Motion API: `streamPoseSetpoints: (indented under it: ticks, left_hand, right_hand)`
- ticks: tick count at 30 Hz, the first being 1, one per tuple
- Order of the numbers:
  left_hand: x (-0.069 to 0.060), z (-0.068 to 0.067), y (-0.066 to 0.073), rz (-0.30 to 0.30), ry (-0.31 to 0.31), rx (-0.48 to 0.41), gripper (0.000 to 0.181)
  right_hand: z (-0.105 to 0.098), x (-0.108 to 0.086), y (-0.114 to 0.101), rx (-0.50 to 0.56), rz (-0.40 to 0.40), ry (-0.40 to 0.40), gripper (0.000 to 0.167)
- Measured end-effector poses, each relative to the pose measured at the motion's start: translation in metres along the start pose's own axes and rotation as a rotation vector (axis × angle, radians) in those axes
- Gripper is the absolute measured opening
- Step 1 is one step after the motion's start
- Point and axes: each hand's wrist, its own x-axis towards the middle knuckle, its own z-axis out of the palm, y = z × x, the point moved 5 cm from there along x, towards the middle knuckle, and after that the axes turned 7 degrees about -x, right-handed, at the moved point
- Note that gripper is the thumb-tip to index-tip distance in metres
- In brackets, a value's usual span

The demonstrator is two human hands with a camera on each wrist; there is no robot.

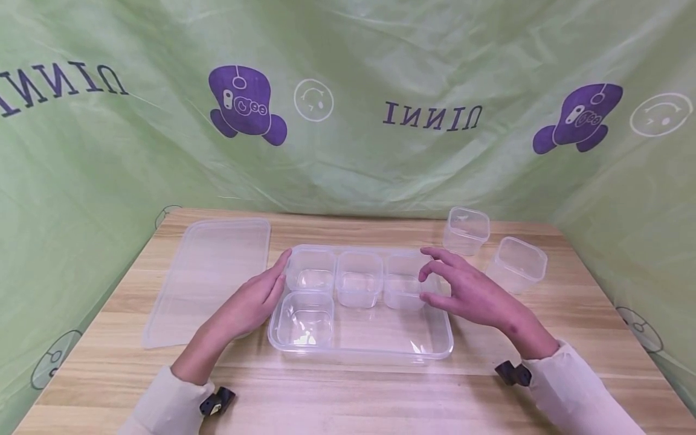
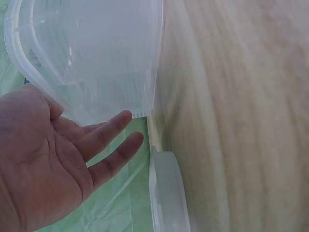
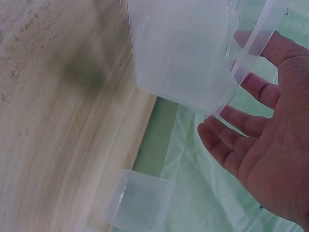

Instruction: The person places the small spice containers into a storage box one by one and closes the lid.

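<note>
A large clear plastic container [image 1: 375,352] sits on the table with several small clear boxes inside. Three stand along its back side: a left one [image 1: 311,272], a middle one [image 1: 360,281] and a right one [image 1: 401,284]. Another small box [image 1: 304,320] occupies the front left corner. My left hand [image 1: 252,305] rests against the container's left side, its fingers extended in the left wrist view. Over the right rim hovers my right hand [image 1: 467,293], fingers spread and loosely bent beside the back right box; in the right wrist view the thumb reaches past the rim [image 3: 258,36].
A flat translucent lid [image 1: 209,284] lies on the wooden table left of the container. Two more small clear boxes stand at the right, one farther back [image 1: 466,235] and one nearer [image 1: 516,266]. Green printed fabric [image 1: 348,163] encloses the table's back and sides.
</note>
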Motion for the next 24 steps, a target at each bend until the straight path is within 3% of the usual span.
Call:
streamPoseSetpoints:
  ticks: [11, 24]
  left_hand:
    - [0.0, 0.0, -0.001, -0.001, 0.001, 0.002, 0.056]
    - [0.0, -0.001, 0.001, 0.001, 0.001, 0.003, 0.057]
  right_hand:
    - [0.0, -0.001, 0.0, -0.007, -0.005, 0.0, 0.021]
    - [-0.008, -0.008, 0.01, 0.034, 0.091, 0.006, 0.02]
